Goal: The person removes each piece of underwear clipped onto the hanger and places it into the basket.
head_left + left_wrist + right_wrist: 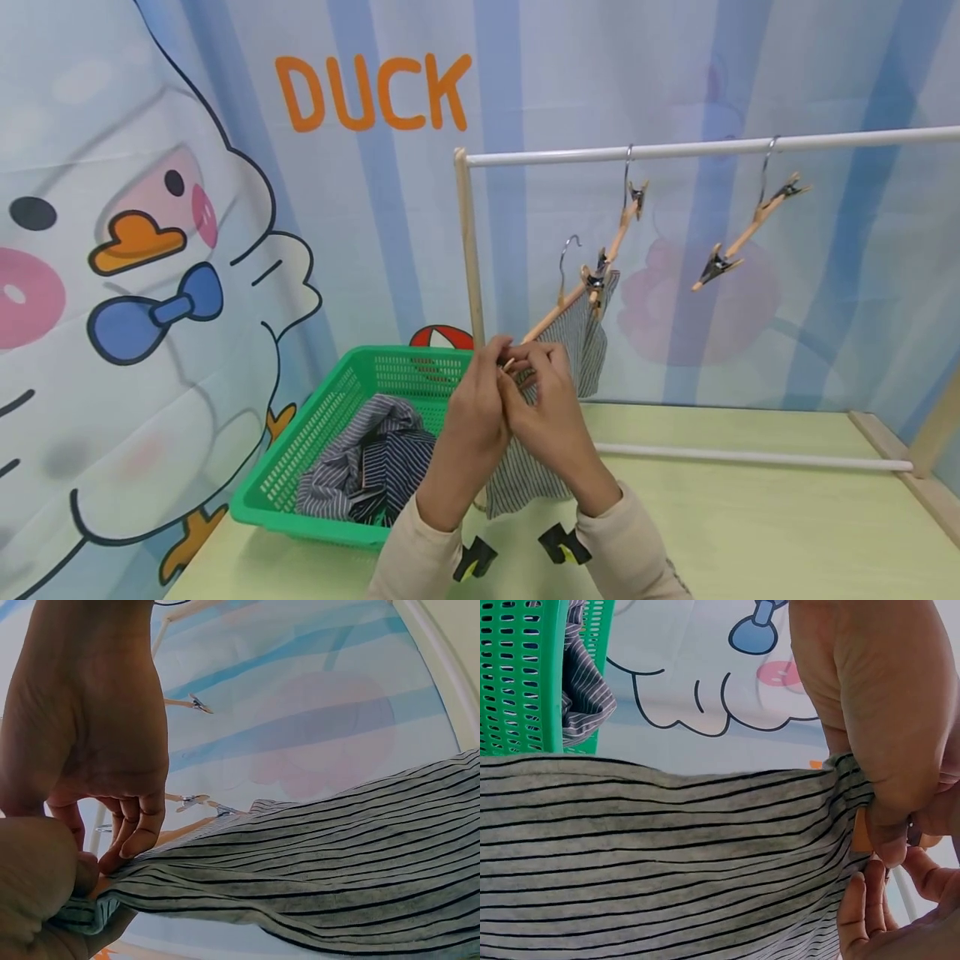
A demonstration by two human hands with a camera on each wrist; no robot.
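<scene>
A wooden clip hanger [553,315] slants upward from my hands, its hook free of the rail. A grey cloth garment with dark stripes [652,855] hangs along it, held at the far end by a metal clip [595,282]. My left hand [474,417] grips the near end of the hanger together with the garment's edge, thumb pressed on the wood. Close against it, the fingers of my right hand [546,412] pinch at the same end. A small pale wooden tip [508,364] shows between the hands; the near clip is mostly hidden.
To the left stands a green basket [300,527] with crumpled striped clothes [390,458] inside. Behind, a rack's white rail [697,150] carries two clip hangers [750,232]. Its lower bar [750,455] runs across the pale table [750,533].
</scene>
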